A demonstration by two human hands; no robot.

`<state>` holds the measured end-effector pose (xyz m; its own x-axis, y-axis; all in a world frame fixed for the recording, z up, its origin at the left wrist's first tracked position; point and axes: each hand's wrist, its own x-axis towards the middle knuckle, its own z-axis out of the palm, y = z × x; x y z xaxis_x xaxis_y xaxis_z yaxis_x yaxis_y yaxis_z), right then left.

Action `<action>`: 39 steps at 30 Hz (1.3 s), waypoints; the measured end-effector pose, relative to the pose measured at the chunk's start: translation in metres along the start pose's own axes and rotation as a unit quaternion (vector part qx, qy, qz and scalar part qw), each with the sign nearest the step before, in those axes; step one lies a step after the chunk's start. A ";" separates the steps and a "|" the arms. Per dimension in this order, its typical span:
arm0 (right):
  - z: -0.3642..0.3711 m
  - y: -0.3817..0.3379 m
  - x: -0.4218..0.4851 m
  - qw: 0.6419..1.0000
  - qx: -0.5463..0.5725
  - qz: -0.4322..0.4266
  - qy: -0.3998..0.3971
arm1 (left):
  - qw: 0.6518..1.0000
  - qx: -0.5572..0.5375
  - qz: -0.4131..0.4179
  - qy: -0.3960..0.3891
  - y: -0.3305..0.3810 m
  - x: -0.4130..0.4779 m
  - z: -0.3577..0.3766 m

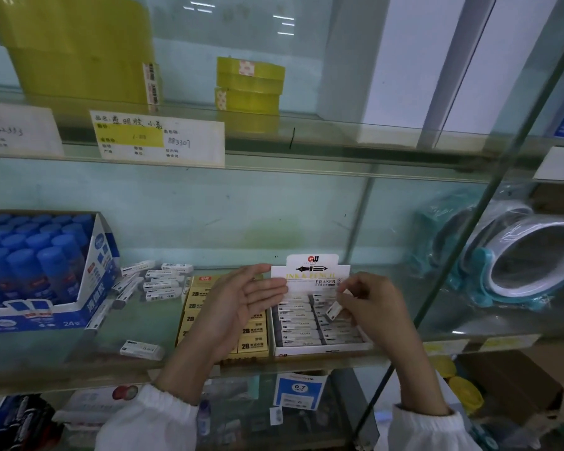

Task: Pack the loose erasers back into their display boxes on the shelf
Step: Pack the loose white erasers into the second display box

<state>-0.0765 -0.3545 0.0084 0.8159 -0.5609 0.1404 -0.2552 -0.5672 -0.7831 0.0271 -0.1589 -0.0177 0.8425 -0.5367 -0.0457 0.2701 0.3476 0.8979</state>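
Observation:
A white "Ink & Pencil Eraser" display box point(310, 276) stands on the glass shelf point(306, 361), holding rows of white-sleeved erasers. My right hand point(368, 307) pinches one white eraser point(334, 310) over the box's right rows. My left hand point(238, 304) hovers open, palm up, in front of a yellow box of 2B erasers point(253, 345) to the left. Several loose white erasers point(158, 281) lie in a pile at the back left of the shelf. One more loose eraser point(141, 349) lies near the front edge.
A blue glue-stick display box point(88, 307) fills the shelf's left end. Wrapped tape rolls point(515, 255) lie at the right behind a slanted glass edge. Yellow tape rolls point(248, 86) and price labels point(158, 138) sit on the shelf above. More stationery lies below.

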 end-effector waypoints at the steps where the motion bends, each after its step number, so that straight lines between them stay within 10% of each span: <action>1: 0.002 0.001 -0.001 1.000 0.005 -0.001 0.003 | 1.000 0.003 0.001 0.000 0.000 0.000 0.000; 7: 0.009 0.003 0.000 0.998 0.063 0.028 -0.002 | 1.000 0.008 0.007 0.005 -0.001 0.001 -0.002; 16: 0.021 0.001 -0.010 0.975 -0.223 -0.005 0.015 | 1.000 0.011 0.010 0.009 -0.002 0.002 -0.002; 25: 0.036 0.005 -0.028 0.985 -0.058 -0.049 0.152 | 0.998 -0.042 0.024 0.026 0.003 -0.004 -0.003; 30: 0.045 -0.047 -0.036 0.982 -0.077 -0.174 -0.011 | 0.989 -0.028 0.119 0.084 0.032 -0.017 -0.025; 39: 0.126 -0.152 0.020 0.886 -0.178 -0.312 -0.293 | 0.858 0.500 0.054 0.103 0.079 -0.072 -0.139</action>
<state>0.0440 -0.2031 0.0540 0.9585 0.2792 0.0583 0.2781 -0.8692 -0.4088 0.0526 0.0143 -0.0045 0.9297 -0.3602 0.0768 -0.2629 -0.5028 0.8234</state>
